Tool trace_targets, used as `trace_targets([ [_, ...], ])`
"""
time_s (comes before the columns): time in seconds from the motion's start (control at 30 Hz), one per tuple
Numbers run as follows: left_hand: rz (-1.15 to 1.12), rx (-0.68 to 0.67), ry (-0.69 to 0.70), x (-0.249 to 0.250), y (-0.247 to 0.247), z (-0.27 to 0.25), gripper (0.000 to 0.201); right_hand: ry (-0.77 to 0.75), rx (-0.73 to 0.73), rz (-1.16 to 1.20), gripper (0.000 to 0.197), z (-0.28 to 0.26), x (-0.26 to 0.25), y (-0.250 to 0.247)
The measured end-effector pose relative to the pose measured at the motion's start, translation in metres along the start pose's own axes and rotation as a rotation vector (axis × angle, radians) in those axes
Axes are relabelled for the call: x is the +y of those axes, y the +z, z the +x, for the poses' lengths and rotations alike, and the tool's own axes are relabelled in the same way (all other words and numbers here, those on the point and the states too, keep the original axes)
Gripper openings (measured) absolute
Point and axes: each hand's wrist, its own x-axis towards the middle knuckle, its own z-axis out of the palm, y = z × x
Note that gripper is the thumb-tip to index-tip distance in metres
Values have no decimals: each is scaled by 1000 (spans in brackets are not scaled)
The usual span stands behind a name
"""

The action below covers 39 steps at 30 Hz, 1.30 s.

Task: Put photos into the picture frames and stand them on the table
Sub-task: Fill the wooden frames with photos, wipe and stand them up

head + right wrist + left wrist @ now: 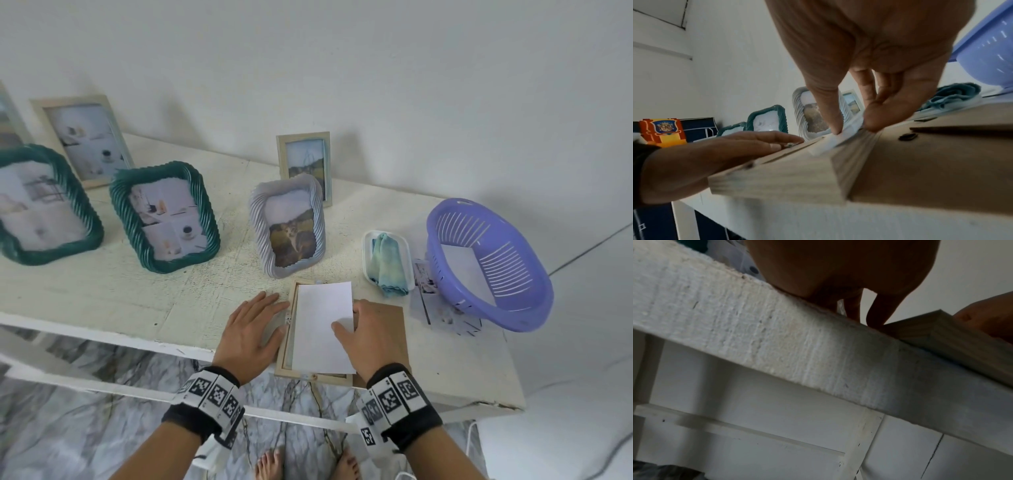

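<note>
photo [322, 325] blank-side up in frame [284, 356] | right fingers [342, 330] pinch photo | left hand [251, 329] flat

leftmost frame [8, 116] cut by edge; photo [323, 325] printed side hidden

Both arms are bare. Each wrist has a black band [191, 416] with white blocks on it, and the blocks [394, 397] have black and white square patterns. Down below, the feet [270, 464] are bare too.
</note>
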Motion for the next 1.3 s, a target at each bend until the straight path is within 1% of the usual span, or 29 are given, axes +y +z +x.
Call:
trace_targets([
  [0.1, 10, 9, 7, -1, 0, 1, 50, 28, -23, -53, 40, -2, -10, 2],
  [0.2, 15, 21, 12, -1, 1, 0, 51, -19, 11, -89, 39, -7, -11, -2],
  [0.27, 16, 29, 14, -1, 2, 0, 51, -53, 6, -119, 37, -10, -9, -3],
  [0.4, 18, 39, 25, -2, 2, 0, 50, -56, -38, -73, 34, -11, -6, 7],
  [0.57, 21, 46, 29, -2, 4, 0, 49, -75, -31, -102, 34, -13, -2, 11],
  [0.67, 20, 43, 30, -3, 4, 0, 50, -84, -64, -30, 36, -14, 1, 6],
  [0.73, 21, 40, 30, -4, 3, 0, 50, -94, -22, -16, 37, -15, 5, 1],
  [0.8, 24, 40, 33, -4, 2, 0, 50, -71, 70, -110, 34, -16, 9, -8],
  [0.87, 29, 42, 39, -2, 2, 0, 49, -3, 128, -252, 38, -17, 16, -17],
  [0.93, 28, 39, 38, -2, 2, 0, 49, 86, 87, -347, 47, -20, 25, -23],
  [1.0, 26, 40, 39, -3, 2, -1, 48, 122, 25, -379, 52, -26, 34, -23],
  [1.03, 25, 42, 42, -3, 2, -1, 48, 122, 3, -370, 53, -30, 38, -22],
  [1.17, 27, 46, 48, -2, 2, -1, 48, 99, 3, -232, 48, -38, 47, -24],
  [1.3, 24, 46, 53, -3, 2, -1, 47, 169, 19, -101, 46, -36, 51, -38],
])
